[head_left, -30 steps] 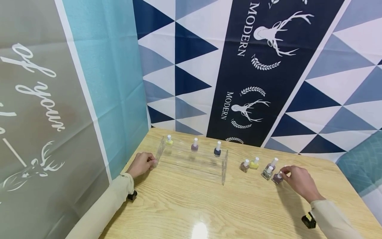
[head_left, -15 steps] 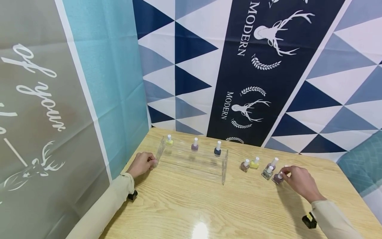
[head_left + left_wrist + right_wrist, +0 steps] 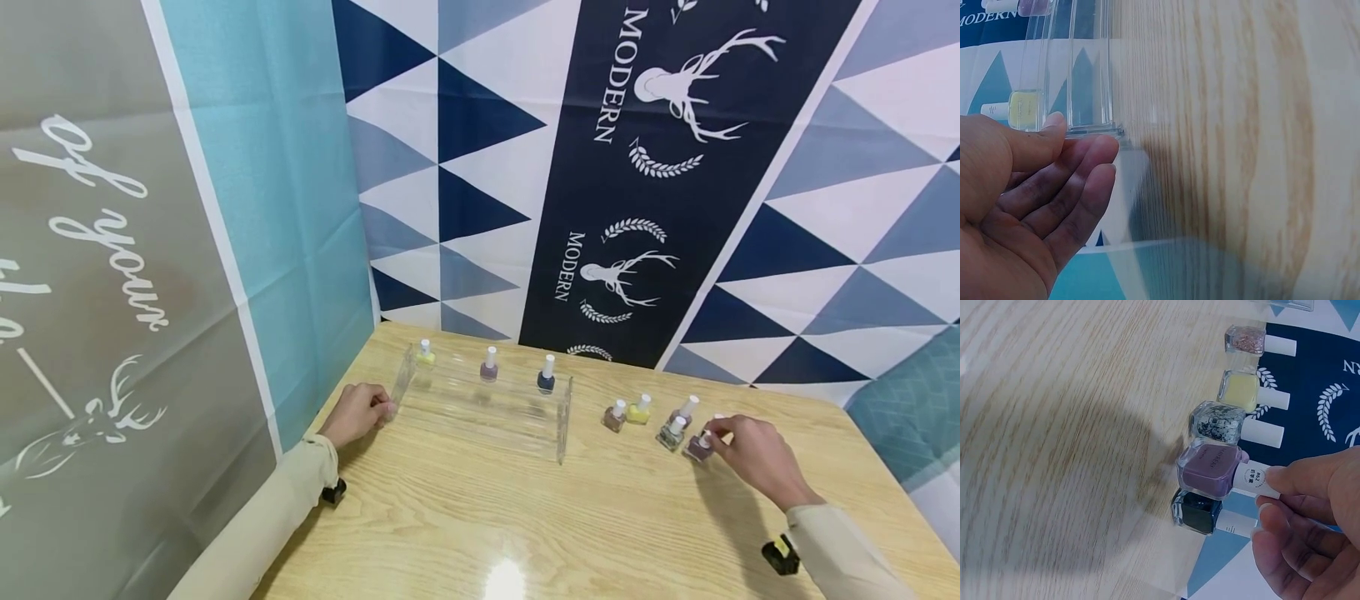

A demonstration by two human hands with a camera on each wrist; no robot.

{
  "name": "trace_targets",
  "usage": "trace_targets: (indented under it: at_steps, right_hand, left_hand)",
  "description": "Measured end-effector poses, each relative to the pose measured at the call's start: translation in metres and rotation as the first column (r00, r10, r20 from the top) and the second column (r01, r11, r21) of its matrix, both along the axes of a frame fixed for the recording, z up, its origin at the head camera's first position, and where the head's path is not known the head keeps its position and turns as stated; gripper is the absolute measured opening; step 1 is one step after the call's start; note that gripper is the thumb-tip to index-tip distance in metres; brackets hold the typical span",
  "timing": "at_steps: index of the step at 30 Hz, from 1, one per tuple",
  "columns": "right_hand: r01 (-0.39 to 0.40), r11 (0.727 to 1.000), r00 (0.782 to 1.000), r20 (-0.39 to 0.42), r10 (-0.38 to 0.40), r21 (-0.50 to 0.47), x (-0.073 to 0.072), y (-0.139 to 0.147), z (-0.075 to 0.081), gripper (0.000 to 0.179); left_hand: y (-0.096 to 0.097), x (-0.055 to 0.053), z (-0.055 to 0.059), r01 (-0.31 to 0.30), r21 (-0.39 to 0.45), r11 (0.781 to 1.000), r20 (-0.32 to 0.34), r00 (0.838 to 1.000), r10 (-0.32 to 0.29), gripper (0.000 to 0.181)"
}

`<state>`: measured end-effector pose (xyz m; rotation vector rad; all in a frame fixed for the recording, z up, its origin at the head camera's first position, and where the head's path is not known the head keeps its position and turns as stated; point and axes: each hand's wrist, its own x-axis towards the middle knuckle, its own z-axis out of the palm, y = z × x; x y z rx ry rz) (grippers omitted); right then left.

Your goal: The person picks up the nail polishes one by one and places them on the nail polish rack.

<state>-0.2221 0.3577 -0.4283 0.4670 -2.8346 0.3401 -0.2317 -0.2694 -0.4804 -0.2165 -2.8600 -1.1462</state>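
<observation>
My left hand (image 3: pixel 358 412) pinches the near left end of a clear acrylic nail polish rack (image 3: pixel 480 425), thumb on one side and fingers on the other. In the rack's back row stand yellow (image 3: pixel 426 354), mauve (image 3: pixel 489 367) and dark blue (image 3: pixel 546 377) nail polish bottles with white caps. On the right, my right hand (image 3: pixel 757 457) holds the white cap of a mauve nail polish bottle (image 3: pixel 1210 469) between thumb and fingers. Beside that bottle are a black-flecked one (image 3: pixel 1216 424) and a dark one (image 3: pixel 1197 511); my right hand mostly hides the dark one in the head view.
A pink glitter bottle (image 3: pixel 613 417) and a yellow bottle (image 3: pixel 640 410) stand between the rack and the right-hand group. Another mauve bottle (image 3: pixel 686 412) is behind the flecked one. Patterned cloth (image 3: pixel 480 167) hangs along the back edge of the wooden table (image 3: pixel 525 517).
</observation>
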Motion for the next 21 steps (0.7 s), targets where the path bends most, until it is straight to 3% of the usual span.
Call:
trace_targets:
  at_steps: [21]
  right_hand:
    - [-0.042, 0.999, 0.998, -0.055, 0.043, 0.012, 0.01, -0.016, 0.008, 0.008]
  left_hand:
    - [-0.001, -0.001, -0.003, 0.014, 0.001, 1.0, -0.026, 1.0, -0.014, 0.021]
